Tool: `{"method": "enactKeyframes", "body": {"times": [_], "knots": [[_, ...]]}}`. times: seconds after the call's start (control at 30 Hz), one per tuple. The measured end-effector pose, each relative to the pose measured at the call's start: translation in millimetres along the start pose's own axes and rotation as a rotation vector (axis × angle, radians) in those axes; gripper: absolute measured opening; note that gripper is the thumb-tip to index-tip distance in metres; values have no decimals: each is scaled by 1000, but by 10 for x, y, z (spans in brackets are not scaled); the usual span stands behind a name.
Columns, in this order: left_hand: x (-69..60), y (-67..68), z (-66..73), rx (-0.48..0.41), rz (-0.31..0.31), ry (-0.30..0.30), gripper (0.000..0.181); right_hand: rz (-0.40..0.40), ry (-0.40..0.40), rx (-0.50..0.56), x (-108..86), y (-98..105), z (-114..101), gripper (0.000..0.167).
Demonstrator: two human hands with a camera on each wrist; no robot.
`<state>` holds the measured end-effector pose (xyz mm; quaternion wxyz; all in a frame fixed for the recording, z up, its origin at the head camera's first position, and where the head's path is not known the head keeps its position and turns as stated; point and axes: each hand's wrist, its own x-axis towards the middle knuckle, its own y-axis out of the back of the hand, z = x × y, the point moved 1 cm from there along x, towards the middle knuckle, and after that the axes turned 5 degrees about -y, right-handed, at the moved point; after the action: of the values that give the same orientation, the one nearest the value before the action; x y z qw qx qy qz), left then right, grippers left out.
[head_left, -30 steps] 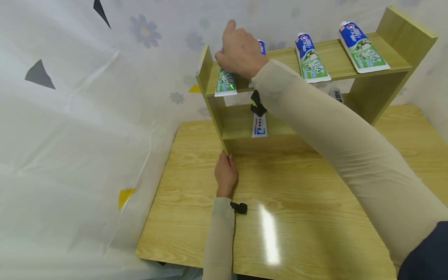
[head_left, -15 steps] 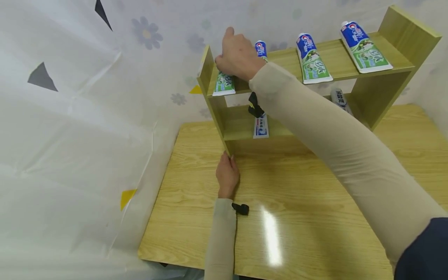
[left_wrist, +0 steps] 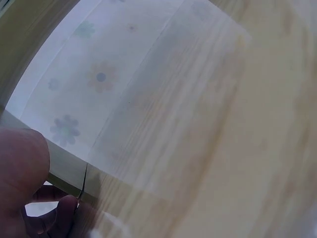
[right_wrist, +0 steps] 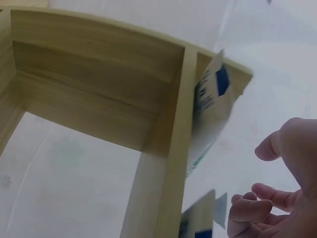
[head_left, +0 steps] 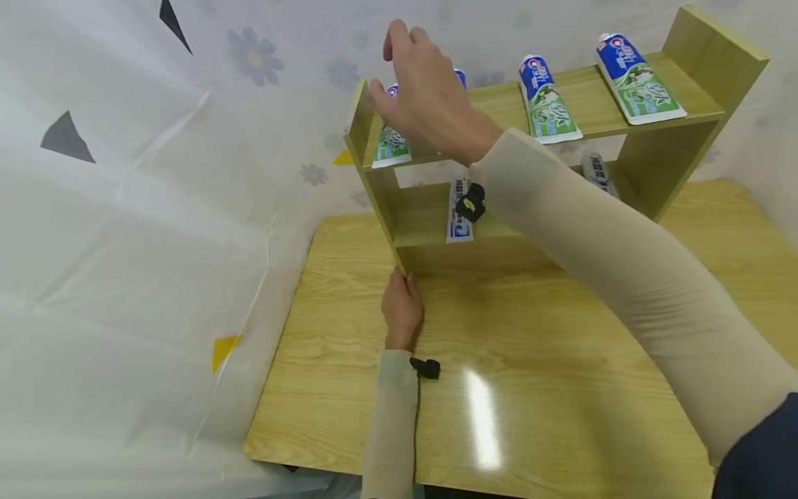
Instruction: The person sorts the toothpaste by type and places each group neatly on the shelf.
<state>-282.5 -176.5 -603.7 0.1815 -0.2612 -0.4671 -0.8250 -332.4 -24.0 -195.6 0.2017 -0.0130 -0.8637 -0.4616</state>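
Observation:
A two-tier wooden shelf (head_left: 623, 128) stands on the table. My left hand (head_left: 402, 308) grips the foot of its left side panel; in the left wrist view the thumb (left_wrist: 22, 173) and fingertips lie on either side of the wood. My right hand (head_left: 430, 93) is raised over the left end of the top tier, fingers loosely bent and holding nothing. Just below it lies a blue-and-green toothpaste tube (head_left: 391, 145), apart from the hand in the right wrist view. A second tube (head_left: 460, 75) on that tier is mostly hidden behind my right hand.
Two more blue-and-green toothpaste tubes (head_left: 548, 100) lie farther right on the top tier. The lower tier holds a white tube (head_left: 460, 227) at left and a greyish tube (head_left: 598, 172) at right, partly behind my sleeve. Flower-patterned sheeting (head_left: 312, 125) hangs behind the table (head_left: 530, 402).
My right hand has lifted off the leftmost toothpaste tube, and its fingers have loosened. The tube stays on the top tier. My left hand keeps its grip on the shelf.

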Motion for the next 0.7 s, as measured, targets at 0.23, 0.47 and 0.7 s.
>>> {"method": "enactKeyframes", "body": {"times": [0.23,0.47,0.7], "knots": [[90,-171,-173,6,-29,10,35,150,99,128,-343,116,205,44],[130,-163,-215,-19,-64,45,30,241,177,236,-756,89,617,35],[129,-82,-243,-53,-41,61,29,311,174,235,-1186,-11,1025,29]]}}
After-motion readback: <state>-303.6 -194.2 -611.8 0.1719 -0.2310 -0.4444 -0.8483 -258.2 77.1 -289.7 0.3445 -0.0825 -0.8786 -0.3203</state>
